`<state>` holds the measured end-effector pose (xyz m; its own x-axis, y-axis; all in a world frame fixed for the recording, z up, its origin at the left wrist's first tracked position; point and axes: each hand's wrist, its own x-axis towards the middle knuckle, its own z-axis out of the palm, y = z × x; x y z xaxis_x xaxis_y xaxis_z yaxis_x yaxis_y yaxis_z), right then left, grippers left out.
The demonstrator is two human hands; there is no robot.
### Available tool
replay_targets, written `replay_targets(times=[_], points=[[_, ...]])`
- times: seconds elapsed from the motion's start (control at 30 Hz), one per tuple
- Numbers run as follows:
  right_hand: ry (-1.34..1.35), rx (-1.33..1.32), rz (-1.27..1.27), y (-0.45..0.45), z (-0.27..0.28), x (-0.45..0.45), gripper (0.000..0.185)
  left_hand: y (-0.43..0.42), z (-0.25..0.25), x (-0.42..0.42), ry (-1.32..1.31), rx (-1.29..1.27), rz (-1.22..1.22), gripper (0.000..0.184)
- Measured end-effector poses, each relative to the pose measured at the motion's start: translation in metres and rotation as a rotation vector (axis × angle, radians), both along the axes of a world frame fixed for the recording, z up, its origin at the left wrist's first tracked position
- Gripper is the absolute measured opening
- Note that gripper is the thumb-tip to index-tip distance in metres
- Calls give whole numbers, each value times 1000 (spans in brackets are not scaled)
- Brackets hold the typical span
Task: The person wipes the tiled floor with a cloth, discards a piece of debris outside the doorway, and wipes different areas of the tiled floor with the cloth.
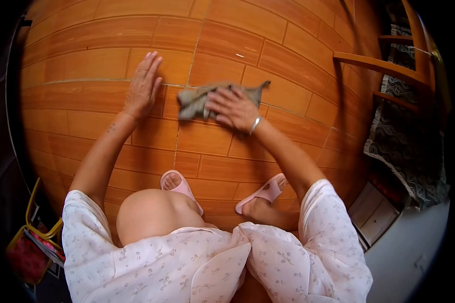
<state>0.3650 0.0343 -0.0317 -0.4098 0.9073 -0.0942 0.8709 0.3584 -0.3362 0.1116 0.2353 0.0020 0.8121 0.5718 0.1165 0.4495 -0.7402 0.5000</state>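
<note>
The right hand (pixel 232 108) is pressing a grey-brown cloth (pixel 197 105) against the tiled floor (pixel 237 22).
The step in hand is probably a wiping pass, judging by the flat palm and the blur on the cloth; the next move is likely calling for even palm pressure, with the loose edges staying unfolded. The cloth is lying just above the centre of the frame, its long axis running roughly left to right and rising slightly rightward. Its broad, bunched end is facing left; its narrow, twisted corner is pointing to the upper right. The right hand is lying flat, fingers extending toward the upper left. The left hand (pixel 144 85), left of the cloth, is holding nothing, fingers straight; the view is not showing whether it is touching the floor.
</note>
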Motion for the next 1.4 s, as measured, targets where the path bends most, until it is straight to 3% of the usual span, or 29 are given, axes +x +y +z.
replay_targets(times=[0.17, 0.2, 0.23, 0.27, 0.3, 0.37, 0.43, 0.47, 0.53, 0.57, 0.63, 0.77, 0.83, 0.97, 1.0, 1.1, 1.13, 1.17, 1.27, 1.37, 1.4], points=[[-143, 303, -303, 136, -17, 90, 42, 5, -41, -6, 88, 79, 84, 52], [37, 478, -364, 167, -16, 111, 33, 5, -44, -7, 95, 66, 81, 52], [64, 396, -526, 188, -20, 127, 31, 4, -45, -8, 103, 85, 81, 53], [271, 528, -543, 189, -20, 125, 28, 5, -45, -7, 104, 111, 82, 53], [471, 89, -803, 215, -15, 143, 28, 4, -45, -7, 105, 96, 71, 53], [447, 599, -748, 222, -3, 163, 27, 5, -46, -6, 152, 117, 80, 53], [615, 632, -864, 205, 55, 143, 27, 6, -50, -6, 142, 109, 52, 53], [825, 549, -944, 191, 78, 133, 29, 6, -49, -6, 134, 111, 58, 53], [999, 557, -877, 146, 111, 109, 33, 5, -45, -4, 122, 112, 68, 52], [726, 361, -956, 87, 121, 83, 28, 5, -44, -2, 116, 109, 49, 52], [738, 424, -708, 31, 125, 49, 26, 4, -45, -2, 133, 127, 62, 52], [469, -73, -586, -104, 107, -29, 36, 4, -46, -2, 124, 151, 33, 52], [233, -99, -287, -165, 59, -55, 36, 4, -45, -1, 140, 155, 18, 52], [175, -65, -47, -200, 14, -61, 46, 3, -46, 1, 180, 148, 31, 50], [175, -69, 27, -200, 5, -56, 49, 1, -44, 2, 182, 140, 36, 50], [388, -85, -186, -169, -15, -11, 53, 0, -40, 4, 192, 126, 46, 50], [237, -148, -249, -141, 0, 26, 53, -1, -39, 4, 190, 124, 54, 50], [-2, -59, -295, -115, 6, 57, 52, -2, -40, 3, 189, 121, 58, 50], [-98, 199, -423, -31, -8, 143, 48, 2, -42, 3, 179, 158, 60, 51], [-44, 336, -659, 66, -7, 208, 36, 4, -42, -1, 196, 159, 52, 51], [49, 519, -676, 78, 8, 202, 34, 4, -42, 0, 205, 164, 51, 52]])
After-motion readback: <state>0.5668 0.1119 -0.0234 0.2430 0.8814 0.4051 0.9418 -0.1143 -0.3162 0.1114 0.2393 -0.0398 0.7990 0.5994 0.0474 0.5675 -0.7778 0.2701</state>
